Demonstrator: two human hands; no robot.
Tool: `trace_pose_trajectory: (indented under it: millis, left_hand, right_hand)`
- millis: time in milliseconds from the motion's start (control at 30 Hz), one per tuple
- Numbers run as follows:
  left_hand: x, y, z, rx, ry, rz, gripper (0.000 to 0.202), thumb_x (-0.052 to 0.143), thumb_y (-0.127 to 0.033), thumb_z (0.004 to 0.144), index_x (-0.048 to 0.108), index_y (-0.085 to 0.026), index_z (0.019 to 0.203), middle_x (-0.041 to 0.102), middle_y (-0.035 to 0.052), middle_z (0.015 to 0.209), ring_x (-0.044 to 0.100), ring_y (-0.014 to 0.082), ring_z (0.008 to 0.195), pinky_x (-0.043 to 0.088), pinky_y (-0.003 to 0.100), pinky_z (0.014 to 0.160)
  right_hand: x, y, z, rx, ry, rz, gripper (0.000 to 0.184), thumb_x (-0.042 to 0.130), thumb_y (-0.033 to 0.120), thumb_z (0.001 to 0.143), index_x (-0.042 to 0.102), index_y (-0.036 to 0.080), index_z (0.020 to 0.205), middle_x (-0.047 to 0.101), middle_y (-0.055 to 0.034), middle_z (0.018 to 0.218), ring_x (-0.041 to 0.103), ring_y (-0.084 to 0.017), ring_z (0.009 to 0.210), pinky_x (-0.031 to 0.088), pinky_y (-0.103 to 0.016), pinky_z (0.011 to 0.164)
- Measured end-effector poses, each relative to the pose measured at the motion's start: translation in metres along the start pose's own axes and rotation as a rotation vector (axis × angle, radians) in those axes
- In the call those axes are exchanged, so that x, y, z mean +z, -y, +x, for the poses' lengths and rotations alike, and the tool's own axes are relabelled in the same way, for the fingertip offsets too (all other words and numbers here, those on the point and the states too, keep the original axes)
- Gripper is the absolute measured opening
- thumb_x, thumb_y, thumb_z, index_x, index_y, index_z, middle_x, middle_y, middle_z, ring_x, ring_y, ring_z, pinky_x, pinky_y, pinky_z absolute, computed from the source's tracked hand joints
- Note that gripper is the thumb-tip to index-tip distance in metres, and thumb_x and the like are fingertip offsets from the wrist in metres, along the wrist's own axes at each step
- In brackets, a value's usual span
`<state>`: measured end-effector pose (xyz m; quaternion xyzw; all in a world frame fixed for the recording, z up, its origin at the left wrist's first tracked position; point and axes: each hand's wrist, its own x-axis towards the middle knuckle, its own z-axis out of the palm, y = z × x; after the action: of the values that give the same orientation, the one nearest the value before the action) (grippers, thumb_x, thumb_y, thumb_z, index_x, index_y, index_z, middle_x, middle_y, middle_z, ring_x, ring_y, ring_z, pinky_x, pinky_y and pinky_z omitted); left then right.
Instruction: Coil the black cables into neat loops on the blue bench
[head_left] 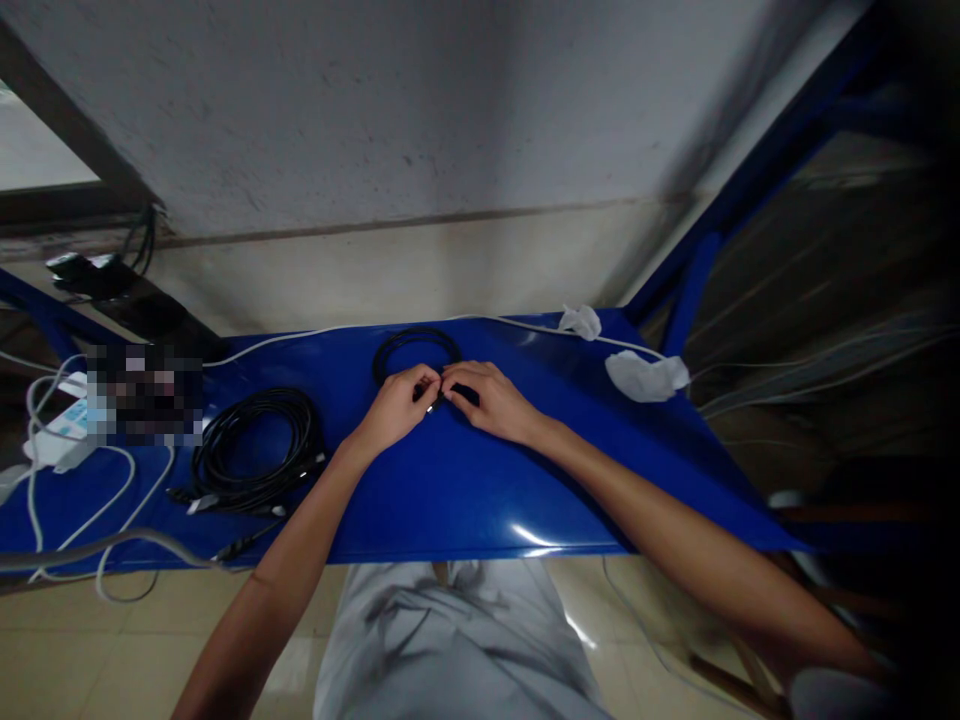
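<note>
A black cable point(409, 335) lies in a loose loop on the blue table point(465, 500), its near part running in under my hands. My left hand point(401, 405) pinches the cable near a small metal-tipped end, which shows just below the fingers. Close beside it, my right hand point(491, 400) has its thumb and fingertips closed on the same stretch of cable. The fingertips of both hands nearly meet. What exactly lies between them is partly hidden.
Several coiled black cables point(259, 450) with plugs lie to the left. A white power strip point(67, 435) and white cords are at the far left. Crumpled white pieces point(646, 375) lie at the right back, near a blue frame post point(682, 290). A wall point(420, 260) stands behind.
</note>
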<state>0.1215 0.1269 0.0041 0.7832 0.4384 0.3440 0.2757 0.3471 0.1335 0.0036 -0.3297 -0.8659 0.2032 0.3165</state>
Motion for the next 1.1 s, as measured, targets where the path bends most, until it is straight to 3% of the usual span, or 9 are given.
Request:
trace_pose_trajectory:
  millis: [233, 633, 867, 1100]
  left_hand:
    - [0.0027, 0.0034, -0.0022, 0.024, 0.006, 0.120, 0.014, 0.057, -0.026, 0.106, 0.070, -0.023, 0.106, 0.077, 0.0049, 0.102, 0.073, 0.0212, 0.096, 0.053, 0.033, 0.087]
    - [0.0014, -0.0007, -0.0045, 0.020, 0.019, 0.132, 0.017, 0.053, -0.030, 0.111, 0.068, -0.024, 0.110, 0.075, 0.0057, 0.104, 0.073, 0.0220, 0.098, 0.054, 0.034, 0.091]
    - [0.0005, -0.0021, -0.0025, 0.036, 0.023, 0.047, 0.016, 0.055, -0.028, 0.109, 0.069, -0.022, 0.104, 0.076, 0.0055, 0.101, 0.073, 0.0210, 0.094, 0.054, 0.033, 0.089]
    - [-0.0019, -0.0019, -0.0019, -0.037, 0.049, -0.105, 0.011, 0.068, -0.027, 0.102, 0.076, -0.021, 0.104, 0.081, 0.0060, 0.103, 0.077, 0.0220, 0.096, 0.058, 0.033, 0.089]
  right_hand:
    - [-0.0039, -0.0028, 0.0007, -0.070, 0.037, -0.057, 0.015, 0.059, 0.022, 0.106, 0.074, 0.023, 0.110, 0.079, -0.0100, 0.118, 0.071, -0.028, 0.115, 0.048, -0.044, 0.102]
    - [-0.0091, -0.0055, 0.0016, -0.080, 0.092, 0.010, 0.018, 0.059, 0.028, 0.107, 0.076, 0.025, 0.112, 0.078, -0.0100, 0.123, 0.071, -0.028, 0.118, 0.050, -0.046, 0.106]
    - [-0.0055, -0.0044, 0.0008, -0.065, 0.057, 0.014, 0.016, 0.059, 0.026, 0.106, 0.075, 0.024, 0.108, 0.077, -0.0096, 0.121, 0.071, -0.028, 0.117, 0.050, -0.045, 0.105]
    - [-0.0014, -0.0047, 0.0009, -0.023, 0.017, 0.025, 0.010, 0.063, 0.022, 0.100, 0.073, 0.024, 0.100, 0.078, -0.0078, 0.116, 0.071, -0.027, 0.113, 0.050, -0.043, 0.102]
